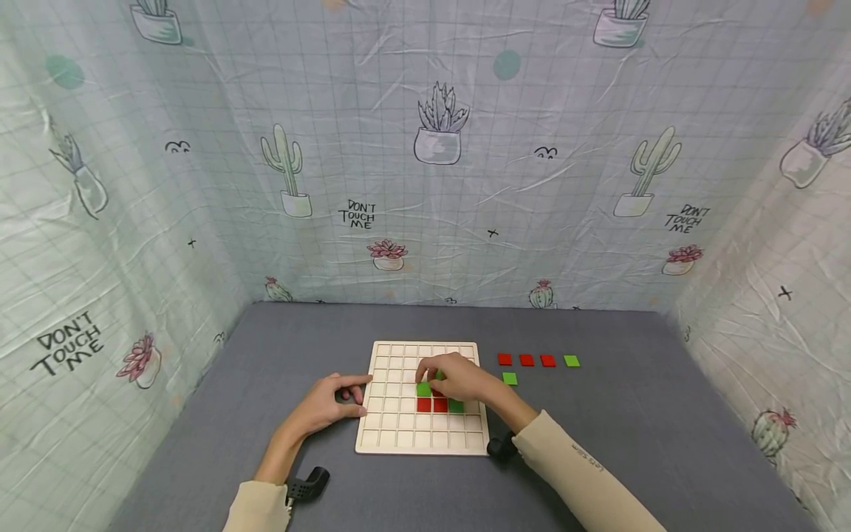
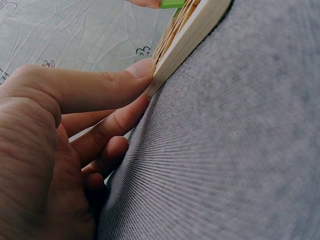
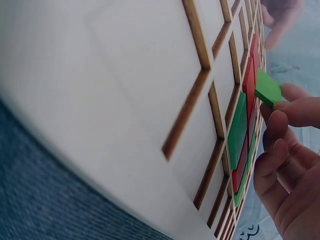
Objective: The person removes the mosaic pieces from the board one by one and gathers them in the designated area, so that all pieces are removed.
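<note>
A square wooden grid board (image 1: 392, 440) lies on the dark grey table. In its cells sit red tiles (image 1: 423, 405) and green tiles (image 1: 455, 406), partly hidden by my right hand (image 1: 455, 375). Between thumb and fingertips this hand pinches a green tile (image 3: 267, 89), tilted just over the cells beside the red ones. My left hand (image 1: 326, 403) rests at the board's left side. Its thumb and forefinger are spread apart and touch the edge, as the left wrist view shows at the wooden rim (image 2: 185, 47); the other fingers bend inward.
Right of the board lies a row of loose red tiles (image 1: 527, 360) with one green tile (image 1: 572, 361) at its end. Another green tile (image 1: 510, 379) lies below the row. Patterned cloth (image 1: 332, 162) hangs around the table's back and sides.
</note>
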Demonstrator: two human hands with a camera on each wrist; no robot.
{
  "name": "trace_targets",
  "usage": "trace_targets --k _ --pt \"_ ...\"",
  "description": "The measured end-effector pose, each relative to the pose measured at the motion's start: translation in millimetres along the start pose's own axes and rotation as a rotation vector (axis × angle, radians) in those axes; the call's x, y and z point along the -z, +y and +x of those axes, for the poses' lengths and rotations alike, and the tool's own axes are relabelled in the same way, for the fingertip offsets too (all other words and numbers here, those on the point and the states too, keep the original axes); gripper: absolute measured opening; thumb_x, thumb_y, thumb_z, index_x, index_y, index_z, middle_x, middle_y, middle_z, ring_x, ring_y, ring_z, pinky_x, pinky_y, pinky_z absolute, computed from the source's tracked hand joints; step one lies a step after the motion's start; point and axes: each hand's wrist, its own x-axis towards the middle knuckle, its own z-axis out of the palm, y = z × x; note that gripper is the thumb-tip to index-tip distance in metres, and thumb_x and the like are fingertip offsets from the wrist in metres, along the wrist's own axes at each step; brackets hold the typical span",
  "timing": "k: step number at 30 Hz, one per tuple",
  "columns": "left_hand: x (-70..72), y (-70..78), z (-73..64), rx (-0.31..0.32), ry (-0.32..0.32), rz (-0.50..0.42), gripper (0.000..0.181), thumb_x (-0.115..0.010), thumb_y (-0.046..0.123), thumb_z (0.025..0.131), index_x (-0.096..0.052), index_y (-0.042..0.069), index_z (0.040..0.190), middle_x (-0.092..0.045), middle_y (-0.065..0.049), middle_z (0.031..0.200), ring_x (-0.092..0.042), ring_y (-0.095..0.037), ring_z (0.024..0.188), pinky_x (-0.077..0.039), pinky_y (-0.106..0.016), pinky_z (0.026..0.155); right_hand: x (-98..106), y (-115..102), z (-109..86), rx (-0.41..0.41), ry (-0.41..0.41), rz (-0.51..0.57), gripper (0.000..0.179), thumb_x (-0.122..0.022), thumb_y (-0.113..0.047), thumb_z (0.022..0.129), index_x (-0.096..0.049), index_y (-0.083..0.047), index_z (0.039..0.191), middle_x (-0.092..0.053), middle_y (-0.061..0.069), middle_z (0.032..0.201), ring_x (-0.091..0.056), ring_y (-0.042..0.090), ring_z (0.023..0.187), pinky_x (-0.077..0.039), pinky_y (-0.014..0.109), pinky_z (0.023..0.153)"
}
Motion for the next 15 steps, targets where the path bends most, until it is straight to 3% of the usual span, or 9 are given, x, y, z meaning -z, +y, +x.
trace_targets --k 15 --pt "-1.1 -3.5 1.4 -0.004 0.002 0.018 0.058 -0.088 0.027 0.081 -0.070 0.014 0.135 -0.068 0.010 0.088 -0.049 -0.009 0.080 -0.040 -0.024 0.076 13.5 6.0 -13.6 0.049 0.076 0.064 0.025 -0.058 -0.001 0.099 -0.075 -0.012 0.115 -0.073 0.004 0.103 -0.045 0.004 0.054 -0.043 0.023 0.059"
